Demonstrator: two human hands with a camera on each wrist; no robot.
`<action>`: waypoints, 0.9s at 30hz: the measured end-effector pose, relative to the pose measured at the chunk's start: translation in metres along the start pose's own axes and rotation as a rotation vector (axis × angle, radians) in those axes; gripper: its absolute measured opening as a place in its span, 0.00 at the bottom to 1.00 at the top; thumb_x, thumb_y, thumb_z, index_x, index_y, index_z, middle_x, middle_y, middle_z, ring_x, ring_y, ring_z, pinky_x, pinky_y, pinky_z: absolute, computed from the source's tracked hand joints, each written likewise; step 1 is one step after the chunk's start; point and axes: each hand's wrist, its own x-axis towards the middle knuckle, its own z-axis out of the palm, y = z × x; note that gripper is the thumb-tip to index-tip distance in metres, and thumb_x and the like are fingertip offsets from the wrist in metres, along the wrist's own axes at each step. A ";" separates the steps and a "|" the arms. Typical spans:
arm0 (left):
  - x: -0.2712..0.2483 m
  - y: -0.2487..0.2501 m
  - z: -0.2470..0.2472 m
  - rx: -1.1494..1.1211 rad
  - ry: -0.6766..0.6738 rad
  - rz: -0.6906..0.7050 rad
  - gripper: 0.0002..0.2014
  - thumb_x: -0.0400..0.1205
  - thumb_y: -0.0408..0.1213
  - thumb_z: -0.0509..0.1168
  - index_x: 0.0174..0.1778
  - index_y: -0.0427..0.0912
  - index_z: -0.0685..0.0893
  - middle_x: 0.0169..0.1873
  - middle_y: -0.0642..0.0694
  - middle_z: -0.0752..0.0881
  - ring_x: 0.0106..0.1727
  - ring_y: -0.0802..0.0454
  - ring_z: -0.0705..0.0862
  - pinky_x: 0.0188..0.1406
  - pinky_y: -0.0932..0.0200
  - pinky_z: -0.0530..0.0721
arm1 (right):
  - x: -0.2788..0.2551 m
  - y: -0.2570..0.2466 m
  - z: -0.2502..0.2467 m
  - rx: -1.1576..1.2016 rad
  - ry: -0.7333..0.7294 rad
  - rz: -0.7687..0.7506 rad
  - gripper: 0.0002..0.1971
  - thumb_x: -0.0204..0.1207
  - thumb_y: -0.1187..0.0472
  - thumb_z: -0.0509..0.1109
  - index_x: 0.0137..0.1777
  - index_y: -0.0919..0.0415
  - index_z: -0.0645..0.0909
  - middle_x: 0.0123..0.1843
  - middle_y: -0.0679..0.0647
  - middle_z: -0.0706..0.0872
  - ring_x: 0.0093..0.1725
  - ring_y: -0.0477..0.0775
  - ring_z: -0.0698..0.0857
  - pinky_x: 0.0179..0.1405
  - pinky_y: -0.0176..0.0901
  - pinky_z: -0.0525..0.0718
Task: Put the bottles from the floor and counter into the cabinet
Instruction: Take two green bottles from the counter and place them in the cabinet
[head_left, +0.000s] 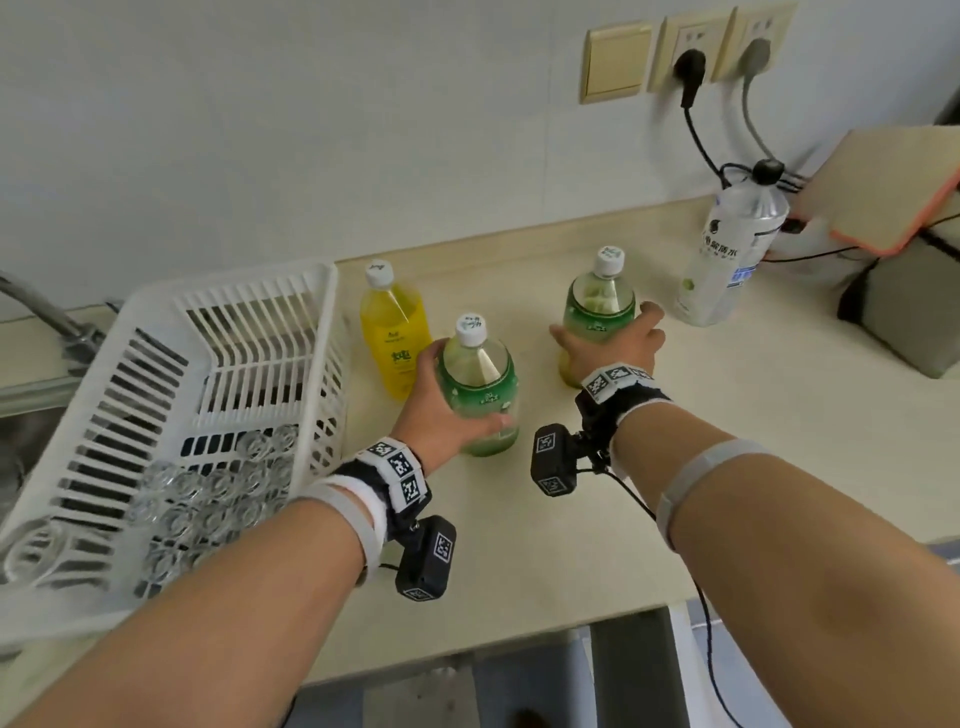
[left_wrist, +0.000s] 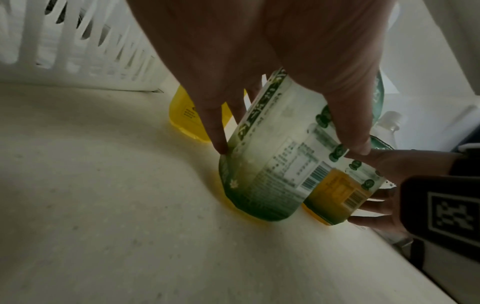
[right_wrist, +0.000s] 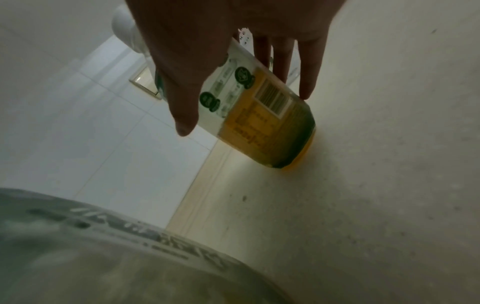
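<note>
Two green-labelled bottles with white caps stand on the cream counter (head_left: 727, 441). My left hand (head_left: 451, 410) grips the near green bottle (head_left: 480, 384), thumb on its right side and fingers on its left; in the left wrist view the near green bottle (left_wrist: 272, 164) rests on the counter. My right hand (head_left: 608, 340) wraps the far green bottle (head_left: 600, 301) from behind, thumb left and fingers right; the far green bottle (right_wrist: 265, 115) also stands on the surface. A yellow bottle (head_left: 395, 338) stands just left of the near one. A tall clear bottle (head_left: 727, 249) stands further right.
A white slatted basket (head_left: 322, 322) holding several glasses sits at the left, with a faucet (head_left: 47, 312) behind it. Wall sockets (head_left: 691, 67) with plugged cables, an orange-edged board (head_left: 893, 192) and a grey block (head_left: 904, 306) fill the back right.
</note>
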 end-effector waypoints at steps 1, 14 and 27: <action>0.001 0.000 0.000 0.001 -0.006 -0.002 0.58 0.62 0.36 0.87 0.82 0.52 0.56 0.70 0.55 0.75 0.70 0.58 0.76 0.71 0.63 0.72 | 0.002 0.000 0.000 -0.014 -0.004 -0.015 0.52 0.56 0.41 0.84 0.74 0.56 0.59 0.68 0.60 0.71 0.63 0.69 0.82 0.62 0.58 0.83; -0.066 -0.005 -0.013 0.007 -0.057 0.011 0.56 0.57 0.45 0.88 0.77 0.54 0.61 0.67 0.55 0.80 0.70 0.51 0.80 0.76 0.46 0.77 | -0.084 0.043 -0.050 -0.039 -0.170 -0.197 0.42 0.54 0.42 0.81 0.66 0.54 0.68 0.60 0.54 0.83 0.57 0.59 0.85 0.56 0.56 0.86; -0.277 -0.021 -0.054 -0.037 -0.126 0.102 0.50 0.63 0.44 0.86 0.77 0.49 0.64 0.62 0.56 0.78 0.65 0.55 0.79 0.64 0.58 0.75 | -0.319 0.117 -0.125 0.044 -0.179 -0.264 0.39 0.58 0.43 0.83 0.67 0.52 0.69 0.54 0.47 0.84 0.52 0.52 0.85 0.54 0.50 0.86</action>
